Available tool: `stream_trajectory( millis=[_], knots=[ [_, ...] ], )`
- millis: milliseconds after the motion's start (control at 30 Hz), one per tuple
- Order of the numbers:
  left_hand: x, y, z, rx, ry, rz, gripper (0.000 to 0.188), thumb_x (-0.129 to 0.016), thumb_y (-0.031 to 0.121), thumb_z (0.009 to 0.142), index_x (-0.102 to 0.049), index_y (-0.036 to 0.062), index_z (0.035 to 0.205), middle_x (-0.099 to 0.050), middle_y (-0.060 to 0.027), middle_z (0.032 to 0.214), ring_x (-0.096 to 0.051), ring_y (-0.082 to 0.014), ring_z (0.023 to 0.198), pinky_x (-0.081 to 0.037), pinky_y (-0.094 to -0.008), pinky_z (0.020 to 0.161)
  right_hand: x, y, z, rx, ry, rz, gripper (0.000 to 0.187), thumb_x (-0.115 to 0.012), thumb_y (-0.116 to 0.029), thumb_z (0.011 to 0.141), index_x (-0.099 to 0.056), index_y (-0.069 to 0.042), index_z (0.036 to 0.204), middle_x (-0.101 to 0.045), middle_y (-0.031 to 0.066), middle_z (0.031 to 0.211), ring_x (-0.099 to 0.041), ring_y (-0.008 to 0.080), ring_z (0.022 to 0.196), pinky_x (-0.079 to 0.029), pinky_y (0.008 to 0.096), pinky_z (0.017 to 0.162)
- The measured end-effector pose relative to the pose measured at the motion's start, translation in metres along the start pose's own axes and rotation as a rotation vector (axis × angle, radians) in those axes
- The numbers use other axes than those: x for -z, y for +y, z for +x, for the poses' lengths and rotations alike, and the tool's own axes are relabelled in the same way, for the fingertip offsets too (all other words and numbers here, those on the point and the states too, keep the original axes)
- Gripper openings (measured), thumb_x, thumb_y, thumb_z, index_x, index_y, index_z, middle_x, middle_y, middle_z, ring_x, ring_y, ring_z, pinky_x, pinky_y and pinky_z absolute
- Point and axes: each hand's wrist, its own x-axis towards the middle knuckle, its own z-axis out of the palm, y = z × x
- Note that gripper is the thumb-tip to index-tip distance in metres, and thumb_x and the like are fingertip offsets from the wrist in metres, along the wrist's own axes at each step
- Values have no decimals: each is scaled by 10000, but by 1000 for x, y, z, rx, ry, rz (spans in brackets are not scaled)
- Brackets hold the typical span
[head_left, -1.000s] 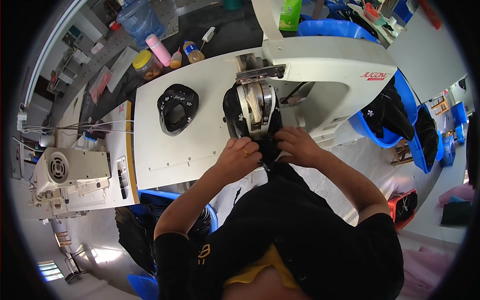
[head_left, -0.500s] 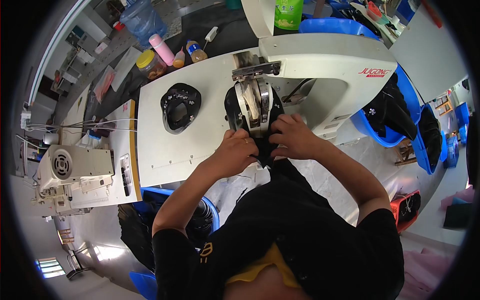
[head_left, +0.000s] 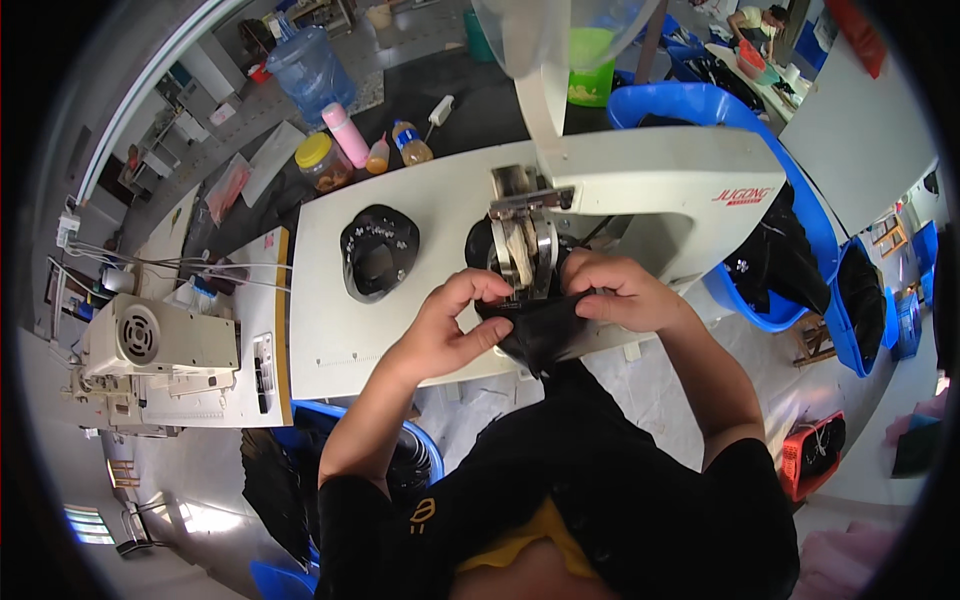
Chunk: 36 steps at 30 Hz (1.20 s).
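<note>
A black, shiny fabric piece (head_left: 540,335) hangs at the front of the white sewing machine (head_left: 660,170), its lower corner pointing toward me. My left hand (head_left: 445,320) grips its left edge between thumb and fingers. On the right edge, my right hand (head_left: 625,292) pinches the cloth with the thumb in front. Just beyond my fingers stands the machine's metal head (head_left: 523,250), with more black material around it, partly hidden by the hands and head. To the left, a ring-shaped black piece (head_left: 380,255) with small pale flowers lies on the white tabletop (head_left: 325,335).
Behind the tabletop stand a yellow-lidded jar (head_left: 322,165), a pink bottle (head_left: 345,135) and a drink bottle (head_left: 411,144). Blue tubs (head_left: 825,225) of black cloth flank the machine on the right. Another sewing machine (head_left: 165,335) is at left. A person (head_left: 757,28) is far off.
The near end of the black cloth has been lifted and spread between my hands, which have drawn slightly toward me. The whole view has shifted, so the table sits lower.
</note>
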Motion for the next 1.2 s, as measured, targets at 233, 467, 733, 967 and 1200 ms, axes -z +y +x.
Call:
stream_trajectory(
  millis=[233,467,733,967,1200],
  knots=[
    [-8,10,16,-177,75,-131,277,-691,-36,710,-541,61,921,-534,-27,845,-511,-124,783,-397,-243,698,6,-4,5,-306,96,467,160,-591,-161,865,-585,-2,844,-530,-10,816,-468,60,749,-384,228,674],
    [-6,13,28,-128,204,-213,226,-579,-112,734,-496,60,854,-502,-15,823,-479,-97,744,-382,-220,681,6,5,16,-271,294,550,219,-635,-217,845,-574,-31,747,-516,-53,658,-439,23,584,-349,189,509],
    [-4,11,48,70,401,-560,233,-518,-122,759,-407,77,806,-503,-13,773,-458,-73,685,-366,-198,614,-11,1,42,-229,668,872,219,-612,-136,837,-575,-15,1015,-616,58,930,-598,120,797,-495,252,698],
    [16,-19,82,275,497,-654,127,-485,4,831,-511,72,935,-476,39,748,-447,-63,697,-375,-200,662,4,44,64,-317,835,1055,267,-564,-147,863,-548,-4,1088,-610,100,1013,-610,174,873,-518,309,741],
    [86,-15,138,58,32,358,308,-682,244,794,-619,3,976,-626,-92,851,-574,-157,735,-458,-297,669,72,104,121,43,500,715,181,-557,-183,878,-608,-35,969,-621,35,813,-580,111,681,-478,258,584]
  ],
)
